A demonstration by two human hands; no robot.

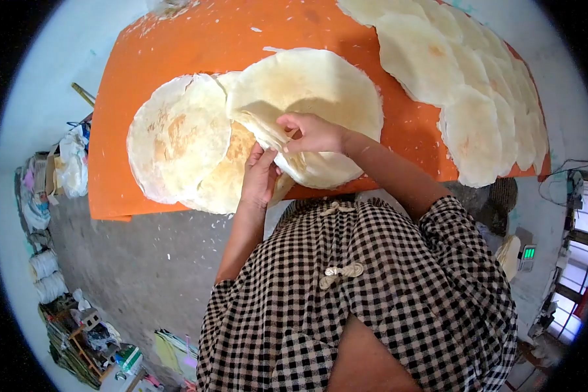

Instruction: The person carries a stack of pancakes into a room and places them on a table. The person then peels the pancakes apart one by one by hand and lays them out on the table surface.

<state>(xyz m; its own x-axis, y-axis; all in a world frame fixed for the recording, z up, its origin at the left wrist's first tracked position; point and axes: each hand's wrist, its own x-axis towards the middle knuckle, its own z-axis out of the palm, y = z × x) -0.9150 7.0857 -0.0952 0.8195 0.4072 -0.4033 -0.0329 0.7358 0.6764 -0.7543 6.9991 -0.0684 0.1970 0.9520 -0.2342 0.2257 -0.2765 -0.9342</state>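
A stack of large, thin, pale round flatbreads [307,81] lies on the orange tabletop in front of me, its near left edge lifted and folded into layers. My left hand [261,173] is closed on that layered edge from below, thumb on top. My right hand [312,134] is curled over the same edge, its thumb and fingertips pinching at the layers; the exact sheets between them are partly hidden. Left of the stack, another flatbread [176,134] with brown toasted patches overlaps a browner flatbread [232,173] beneath it.
Overlapping rows of flatbreads [473,134] cover the right side of the orange table [150,46], with pale crumbs scattered about. A scale with a green display [528,253] stands low at the right. Bags and boxes [72,160] line the left wall beside the grey floor [137,255].
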